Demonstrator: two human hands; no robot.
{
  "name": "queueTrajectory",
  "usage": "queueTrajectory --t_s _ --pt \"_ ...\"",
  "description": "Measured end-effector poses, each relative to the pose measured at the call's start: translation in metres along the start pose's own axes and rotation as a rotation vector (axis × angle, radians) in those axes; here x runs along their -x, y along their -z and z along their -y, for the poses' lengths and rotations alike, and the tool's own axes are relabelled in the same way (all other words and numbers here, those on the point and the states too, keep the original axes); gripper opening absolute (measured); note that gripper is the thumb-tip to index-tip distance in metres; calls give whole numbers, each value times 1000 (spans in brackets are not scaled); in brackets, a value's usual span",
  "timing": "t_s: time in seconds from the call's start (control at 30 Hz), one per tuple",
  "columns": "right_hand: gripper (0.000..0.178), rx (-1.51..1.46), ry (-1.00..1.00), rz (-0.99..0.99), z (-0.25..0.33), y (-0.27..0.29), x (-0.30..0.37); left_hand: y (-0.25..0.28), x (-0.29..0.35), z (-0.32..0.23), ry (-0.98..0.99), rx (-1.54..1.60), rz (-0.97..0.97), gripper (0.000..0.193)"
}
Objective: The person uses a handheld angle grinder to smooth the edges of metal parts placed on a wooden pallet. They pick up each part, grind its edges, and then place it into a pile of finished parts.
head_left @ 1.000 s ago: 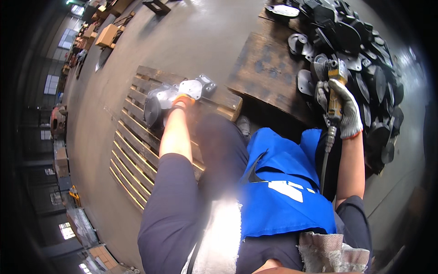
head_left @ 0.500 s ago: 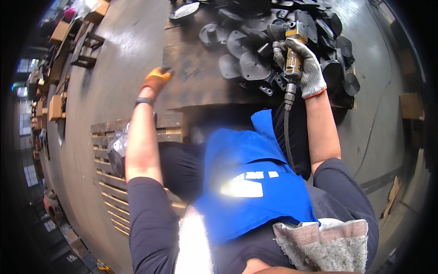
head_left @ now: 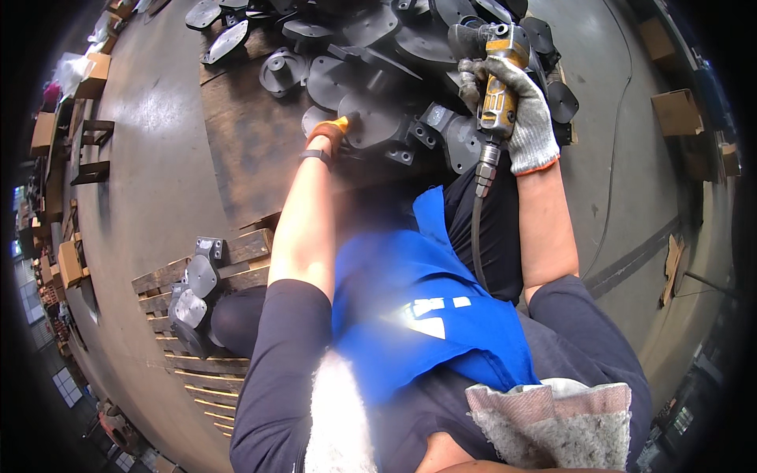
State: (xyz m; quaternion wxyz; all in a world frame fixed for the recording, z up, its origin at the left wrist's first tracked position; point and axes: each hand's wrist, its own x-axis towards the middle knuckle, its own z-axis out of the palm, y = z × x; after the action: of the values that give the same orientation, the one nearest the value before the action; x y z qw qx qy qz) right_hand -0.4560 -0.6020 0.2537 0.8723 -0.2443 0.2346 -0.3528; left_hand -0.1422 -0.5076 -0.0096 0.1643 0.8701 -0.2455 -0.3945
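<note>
My right hand (head_left: 527, 110), in a grey-white knitted glove, is closed around a yellow air-powered grinder (head_left: 499, 102). A hose (head_left: 477, 229) runs from the tool's metal coupling down toward my lap. My left hand (head_left: 330, 134), in an orange glove with a dark wristband behind it, is at the near edge of a dark round metal plate (head_left: 377, 118) with holes. Its fingers are partly hidden and blurred, so I cannot tell whether they grip the plate. A metal bracket block (head_left: 424, 134) with holes lies to the right of that plate.
Many dark metal plates (head_left: 371, 27) are heaped on a brown board (head_left: 244, 150). At the left, several similar parts (head_left: 201, 276) sit on a slatted wooden pallet (head_left: 256, 246). A cable (head_left: 611, 173) crosses the floor on the right, near a cardboard box (head_left: 676, 113).
My left hand has moved right, from over the board's left side to the plates. The view has shifted left, bringing the parts on the pallet into fuller sight. My right hand still holds the grinder.
</note>
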Motion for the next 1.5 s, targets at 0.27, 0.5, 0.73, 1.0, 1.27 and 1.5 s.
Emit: queueTrajectory --t_s 0.27,0.5,0.73,1.0,1.27,1.5 --pt "23 -3 -88 122 -9 -25 -14 -68 -92 54 34 29 -75 63" --pt "23 -77 -166 -3 -5 -34 -9 -59 2 28 48 530 -172 60" --pt "24 4 -150 -35 -3 -29 -7 -31 149 -28 136 846 -270 85" --pt "24 -13 -167 15 -3 -38 -8 19 203 -38 136 895 -469 78" --pt "26 -21 -279 106 -2 -49 -9 50 221 4 170 1280 -549 58" --pt "22 60 -298 98 2 -67 -3 97 239 6 318 987 -761 55"
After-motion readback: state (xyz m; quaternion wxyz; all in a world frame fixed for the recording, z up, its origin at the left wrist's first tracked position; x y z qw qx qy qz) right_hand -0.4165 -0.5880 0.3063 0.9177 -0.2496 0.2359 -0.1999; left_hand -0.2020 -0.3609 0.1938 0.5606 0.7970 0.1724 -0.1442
